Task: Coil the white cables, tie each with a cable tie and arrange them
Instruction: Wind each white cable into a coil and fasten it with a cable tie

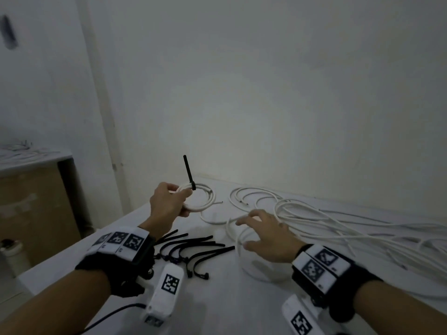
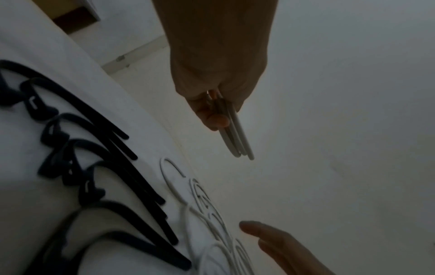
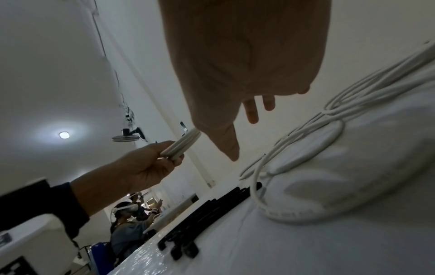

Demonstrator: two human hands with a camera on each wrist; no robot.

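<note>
My left hand [image 1: 169, 201] holds a coiled white cable [image 1: 205, 198] above the table, fingers curled round its near side; the same coil [image 2: 233, 137] shows edge-on in the left wrist view. A black cable tie [image 1: 188, 172] wraps the coil, its tail sticking up. My right hand [image 1: 266, 235] hovers open, fingers spread, just above loose white cables [image 1: 338, 223] on the table. Several black cable ties [image 1: 193, 247] lie on the white table [image 1: 217, 298] between my wrists.
The loose cables spread in a tangle to the right edge of the table [image 1: 411, 245]. A white wall stands right behind the table. Left of the table are a cardboard box [image 1: 36, 213] and a shelf. Other people sit at another table [image 3: 132, 214].
</note>
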